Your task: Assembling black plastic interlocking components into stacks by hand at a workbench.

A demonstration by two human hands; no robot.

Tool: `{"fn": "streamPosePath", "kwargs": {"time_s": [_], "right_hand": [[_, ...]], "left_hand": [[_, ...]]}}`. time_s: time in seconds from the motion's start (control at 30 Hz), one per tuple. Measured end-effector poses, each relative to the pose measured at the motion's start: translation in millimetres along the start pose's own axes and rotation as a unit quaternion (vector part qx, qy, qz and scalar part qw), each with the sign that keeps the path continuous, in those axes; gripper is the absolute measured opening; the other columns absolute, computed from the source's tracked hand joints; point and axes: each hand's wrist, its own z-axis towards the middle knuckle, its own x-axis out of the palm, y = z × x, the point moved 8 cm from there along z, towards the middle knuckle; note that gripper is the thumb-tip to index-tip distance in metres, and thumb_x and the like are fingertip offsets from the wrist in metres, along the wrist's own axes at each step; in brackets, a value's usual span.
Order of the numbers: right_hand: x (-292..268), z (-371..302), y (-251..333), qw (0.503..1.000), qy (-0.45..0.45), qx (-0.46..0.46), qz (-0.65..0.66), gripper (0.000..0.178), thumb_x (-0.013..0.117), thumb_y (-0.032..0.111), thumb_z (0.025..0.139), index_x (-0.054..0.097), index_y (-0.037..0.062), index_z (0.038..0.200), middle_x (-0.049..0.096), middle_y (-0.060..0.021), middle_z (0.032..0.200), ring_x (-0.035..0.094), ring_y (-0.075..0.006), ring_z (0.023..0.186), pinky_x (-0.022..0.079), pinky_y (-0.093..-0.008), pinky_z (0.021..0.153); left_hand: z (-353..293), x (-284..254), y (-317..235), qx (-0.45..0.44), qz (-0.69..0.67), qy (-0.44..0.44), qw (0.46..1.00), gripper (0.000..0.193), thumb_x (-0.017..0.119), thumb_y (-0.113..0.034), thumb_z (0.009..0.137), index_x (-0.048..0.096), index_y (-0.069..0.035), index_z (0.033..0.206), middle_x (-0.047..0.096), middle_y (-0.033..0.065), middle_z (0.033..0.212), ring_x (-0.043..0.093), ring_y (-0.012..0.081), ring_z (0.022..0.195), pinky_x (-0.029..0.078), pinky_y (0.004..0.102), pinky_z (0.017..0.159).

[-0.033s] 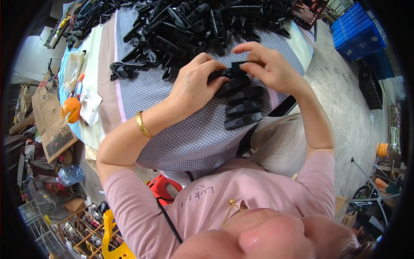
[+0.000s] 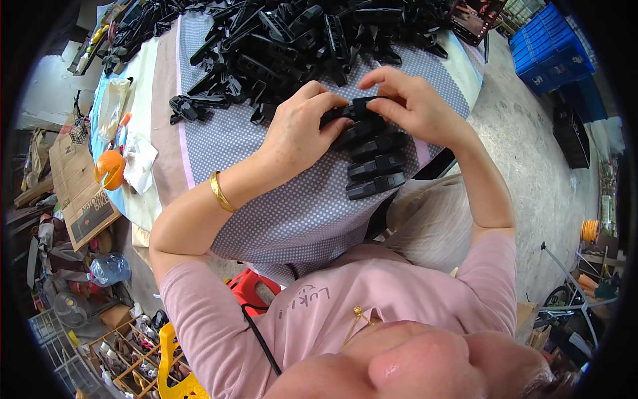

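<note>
My left hand (image 2: 299,123) pinches a black plastic part (image 2: 359,106) between thumb and bent fingers, a gold bangle on its wrist. Across from it, my right hand (image 2: 420,110) has its thumb against the part's right end. Its index finger arches above, apart from the part; its other fingers are largely hidden. Just below the hands, several similar black parts (image 2: 375,166) lie in a stacked row on the dotted grey cloth (image 2: 266,199). The held part's left end is covered by my left fingers.
Beyond my hands spreads a heap of black plastic parts (image 2: 286,46). A phone (image 2: 475,20) stands at the far right of the table. An orange round object (image 2: 109,169) and white crumpled plastic (image 2: 139,163) lie at the left edge. Blue crates (image 2: 551,50) stand on the floor at right.
My right thumb has shifted slightly left and up along the part, and the part's right end has turned a little. My left hand has stayed in place.
</note>
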Motion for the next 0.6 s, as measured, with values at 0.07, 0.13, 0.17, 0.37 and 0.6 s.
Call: {"fn": "streamPosePath", "kwargs": {"time_s": [0.07, 0.13, 0.17, 0.37, 0.6], "right_hand": [[7.9, 1.3, -3.9, 0.996, 0.039, 0.051, 0.063, 0.03, 0.066, 0.009, 0.086, 0.062, -0.0008, 0.114, 0.066, -0.0079, 0.09, 0.06, -0.0135, 0.075, 0.045, -0.0219, 0.064], [10.4, 1.4, -4.7, 0.991, 0.109, 0.073, 0.028, 0.026, 0.067, 0.006, 0.084, 0.064, 0.0, 0.109, 0.062, -0.0065, 0.086, 0.058, -0.0134, 0.073, 0.045, -0.0233, 0.064], [9.1, 1.5, -7.0, 0.991, 0.11, 0.073, 0.027, 0.026, 0.067, 0.006, 0.084, 0.064, 0.0, 0.109, 0.062, -0.0065, 0.086, 0.058, -0.0134, 0.073, 0.045, -0.0233, 0.064], [-8.2, -2.4, 4.4, 0.995, 0.013, -0.076, -0.062, 0.024, 0.071, 0.003, 0.076, 0.069, 0.0004, 0.1, 0.059, -0.0067, 0.084, 0.056, -0.0173, 0.073, 0.044, -0.0268, 0.062], [-11.8, -3.5, 10.7, 0.983, 0.013, -0.107, -0.146, 0.024, 0.074, 0.005, 0.073, 0.07, -0.0006, 0.096, 0.058, -0.0078, 0.079, 0.056, -0.0199, 0.071, 0.045, -0.0291, 0.062]], "left_hand": [[-1.4, -1.6, -0.2, 0.013, 0.011, -0.01, 1.0, 0.022, 0.07, -0.011, 0.079, 0.068, 0.0, 0.098, 0.059, 0.0126, 0.095, 0.063, 0.0276, 0.081, 0.053, 0.0341, 0.071], [-1.2, -1.7, 0.7, 0.011, 0.01, -0.009, 1.0, 0.022, 0.071, -0.012, 0.079, 0.068, 0.0, 0.098, 0.059, 0.0127, 0.094, 0.063, 0.0274, 0.081, 0.053, 0.034, 0.071], [-1.0, -1.3, 0.8, 0.01, 0.009, -0.007, 1.0, 0.022, 0.071, -0.012, 0.079, 0.068, 0.0, 0.098, 0.06, 0.0128, 0.094, 0.063, 0.0273, 0.08, 0.053, 0.034, 0.071], [-1.1, -4.2, 0.2, -0.005, -0.001, -0.01, 1.0, 0.022, 0.071, -0.012, 0.079, 0.068, 0.001, 0.096, 0.06, 0.0125, 0.092, 0.063, 0.0269, 0.079, 0.053, 0.0337, 0.07], [1.9, -1.5, 3.9, -0.01, -0.007, -0.012, 1.0, 0.018, 0.071, -0.011, 0.078, 0.069, 0.003, 0.09, 0.06, 0.0117, 0.086, 0.062, 0.0264, 0.075, 0.051, 0.0333, 0.067]]}}
